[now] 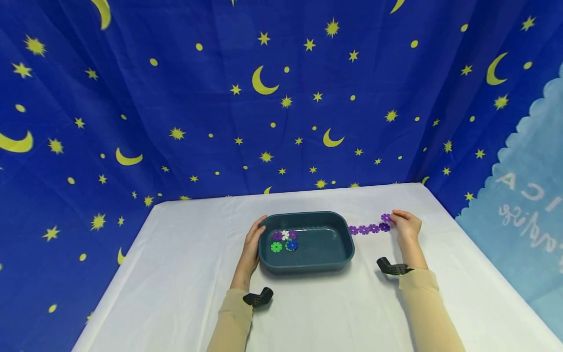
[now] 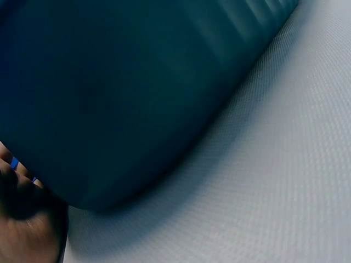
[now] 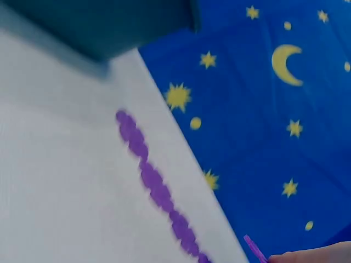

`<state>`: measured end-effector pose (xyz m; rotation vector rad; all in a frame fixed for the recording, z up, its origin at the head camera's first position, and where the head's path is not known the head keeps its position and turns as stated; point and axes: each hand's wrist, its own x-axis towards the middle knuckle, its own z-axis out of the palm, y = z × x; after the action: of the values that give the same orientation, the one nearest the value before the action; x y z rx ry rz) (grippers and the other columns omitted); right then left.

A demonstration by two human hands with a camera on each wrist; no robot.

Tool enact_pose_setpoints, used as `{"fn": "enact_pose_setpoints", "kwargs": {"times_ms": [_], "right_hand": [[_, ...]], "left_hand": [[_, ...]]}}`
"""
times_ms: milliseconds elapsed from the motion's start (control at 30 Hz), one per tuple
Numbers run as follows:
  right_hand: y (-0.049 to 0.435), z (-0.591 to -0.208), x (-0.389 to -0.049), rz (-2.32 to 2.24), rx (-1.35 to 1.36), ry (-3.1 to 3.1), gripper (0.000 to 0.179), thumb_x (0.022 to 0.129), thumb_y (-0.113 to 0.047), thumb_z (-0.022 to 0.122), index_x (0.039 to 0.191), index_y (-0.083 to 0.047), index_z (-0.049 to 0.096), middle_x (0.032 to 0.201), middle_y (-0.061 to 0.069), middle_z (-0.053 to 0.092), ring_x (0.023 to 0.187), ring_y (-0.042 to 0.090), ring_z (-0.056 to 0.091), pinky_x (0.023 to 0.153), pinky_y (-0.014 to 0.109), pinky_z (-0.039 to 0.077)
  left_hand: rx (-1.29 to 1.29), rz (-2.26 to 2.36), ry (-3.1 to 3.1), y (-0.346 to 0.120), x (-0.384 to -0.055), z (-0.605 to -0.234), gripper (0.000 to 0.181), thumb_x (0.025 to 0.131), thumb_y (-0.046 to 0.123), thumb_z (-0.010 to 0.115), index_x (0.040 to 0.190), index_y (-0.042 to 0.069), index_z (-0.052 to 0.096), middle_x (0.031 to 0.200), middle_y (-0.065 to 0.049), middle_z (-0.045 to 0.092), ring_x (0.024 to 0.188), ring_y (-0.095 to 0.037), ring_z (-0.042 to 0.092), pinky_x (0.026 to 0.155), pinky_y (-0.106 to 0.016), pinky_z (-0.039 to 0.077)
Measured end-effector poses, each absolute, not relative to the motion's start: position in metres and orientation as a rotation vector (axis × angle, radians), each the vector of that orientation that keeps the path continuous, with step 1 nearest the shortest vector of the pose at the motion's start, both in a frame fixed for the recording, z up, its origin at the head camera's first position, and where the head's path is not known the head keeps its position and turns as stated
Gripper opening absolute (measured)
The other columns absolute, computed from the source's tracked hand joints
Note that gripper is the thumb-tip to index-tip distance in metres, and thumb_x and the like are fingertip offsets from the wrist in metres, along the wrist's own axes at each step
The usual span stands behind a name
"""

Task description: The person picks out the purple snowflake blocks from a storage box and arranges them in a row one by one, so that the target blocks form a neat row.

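Note:
My left hand [image 1: 250, 247] holds the dark teal tray [image 1: 308, 267] at its left end, with fingertips at the rim near the far corner. Inside the tray lie a green snowflake disc [image 1: 276, 247], a blue one [image 1: 292, 245], and purple and white ones. My right hand [image 1: 406, 227] pinches a purple snowflake disc [image 1: 385, 218] by its edge, just above the right end of a row of purple discs [image 1: 363, 230]. That row runs along the cloth to the right of the tray. In the right wrist view, the pinched disc shows edge-on beside a fingertip.
A white cloth [image 1: 176, 283] covers the table. Behind it hangs a blue curtain [image 1: 211, 107] with yellow moons and stars, and a light blue panel [image 1: 528, 205] hangs at the right. Each wrist wears a black camera mount [image 1: 258, 297].

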<state>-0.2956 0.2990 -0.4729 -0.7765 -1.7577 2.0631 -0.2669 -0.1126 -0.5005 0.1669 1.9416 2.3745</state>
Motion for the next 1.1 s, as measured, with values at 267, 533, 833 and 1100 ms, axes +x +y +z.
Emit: {"fn": "enact_pose_setpoints", "kwargs": {"times_ms": [267,533,833,1100], "right_hand": [[0.312,-0.496,-0.296,1.716,-0.835,-1.955,0.027,0.082,0.009,0.06,0.108,0.012,0.064,0.055,-0.024,0.048,0.058,-0.012,0.047,0.057,0.004,0.044],[0.314,-0.502,-0.296,1.597,-0.848,-2.02,0.035,0.078,0.008,0.064,0.113,0.013,0.062,0.047,-0.031,0.043,0.054,-0.015,0.042,0.055,0.002,0.037],[0.31,-0.493,-0.295,1.606,-0.852,-1.996,0.025,0.079,0.003,0.063,0.103,0.007,0.068,0.052,-0.03,0.043,0.063,-0.011,0.042,0.06,0.003,0.037],[0.291,-0.473,-0.297,1.876,-0.789,-1.897,0.013,0.085,0.003,0.061,0.094,-0.002,0.069,0.066,-0.018,0.053,0.062,-0.006,0.054,0.064,0.009,0.05]], "left_hand": [[0.165,2.386,1.934,-0.112,-0.267,-0.5,0.048,0.102,0.015,0.038,0.147,0.0,0.031,0.157,-0.014,0.022,0.148,-0.028,0.014,0.122,-0.046,0.01],[0.165,2.388,1.927,-0.112,-0.267,-0.5,0.049,0.102,0.015,0.038,0.147,0.0,0.029,0.158,-0.014,0.022,0.148,-0.028,0.014,0.122,-0.046,0.01],[0.162,2.385,1.925,-0.113,-0.267,-0.5,0.048,0.102,0.016,0.038,0.147,0.001,0.03,0.158,-0.014,0.021,0.148,-0.029,0.013,0.122,-0.046,0.01],[0.164,2.383,1.926,-0.113,-0.267,-0.5,0.049,0.102,0.017,0.038,0.147,0.001,0.03,0.158,-0.013,0.021,0.148,-0.028,0.012,0.122,-0.046,0.01]]}}
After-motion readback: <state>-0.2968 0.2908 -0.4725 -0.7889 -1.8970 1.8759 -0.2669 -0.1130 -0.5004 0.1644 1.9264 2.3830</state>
